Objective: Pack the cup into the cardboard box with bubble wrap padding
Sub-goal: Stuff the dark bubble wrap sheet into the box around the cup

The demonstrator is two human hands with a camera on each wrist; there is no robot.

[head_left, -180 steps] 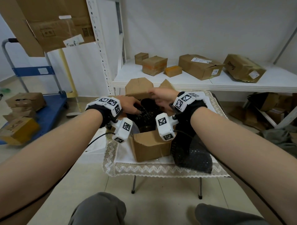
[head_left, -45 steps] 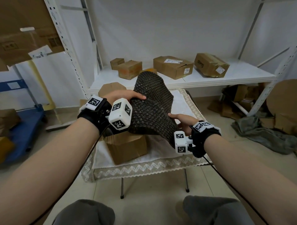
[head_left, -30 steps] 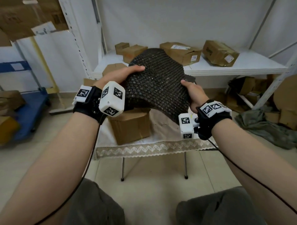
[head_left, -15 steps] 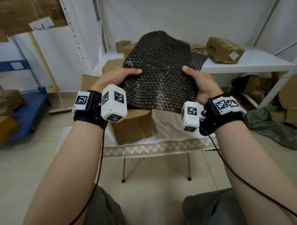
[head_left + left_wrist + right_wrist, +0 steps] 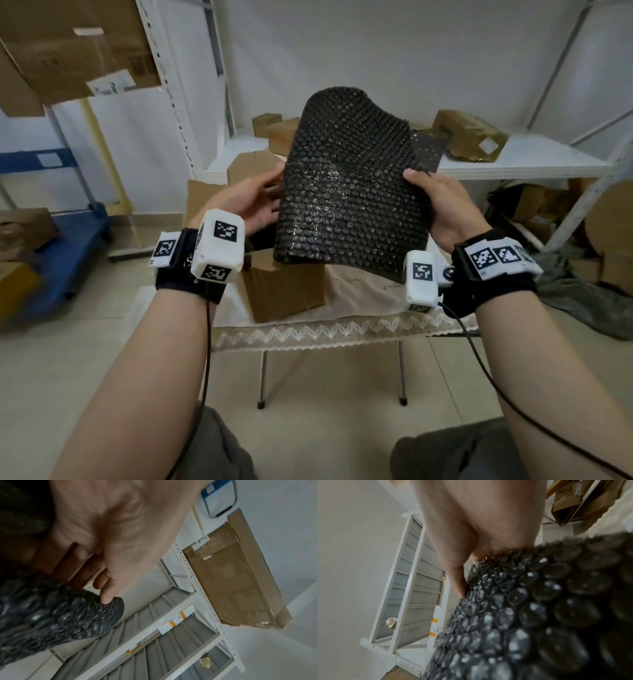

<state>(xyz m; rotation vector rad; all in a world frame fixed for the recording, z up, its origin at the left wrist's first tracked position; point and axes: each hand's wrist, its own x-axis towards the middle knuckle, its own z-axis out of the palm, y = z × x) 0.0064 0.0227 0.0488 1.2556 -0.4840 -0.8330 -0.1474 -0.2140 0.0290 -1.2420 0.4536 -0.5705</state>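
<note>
A black bubble wrap sheet (image 5: 352,185) stands upright in the air above the open cardboard box (image 5: 284,291) on the small table. My left hand (image 5: 255,202) holds its left edge, thumb in front and fingers behind. My right hand (image 5: 442,202) grips its right edge the same way. The left wrist view shows the bubble wrap (image 5: 56,615) under my thumb, and the right wrist view shows the bubble wrap (image 5: 530,615) filling the lower right. The sheet hides the box's inside, and no cup shows.
The table (image 5: 342,330) has a white lace-edged cloth and thin metal legs. Behind it, a white shelf (image 5: 513,161) carries several cardboard parcels. A blue trolley (image 5: 68,233) with boxes stands at the left. More cardboard and a grey cloth lie under the shelf at the right.
Both hands came out of the box, picked up the bubble wrap sheet from the table's right side, raised it and spread it upright between them. In the last half second it rose a little.
</note>
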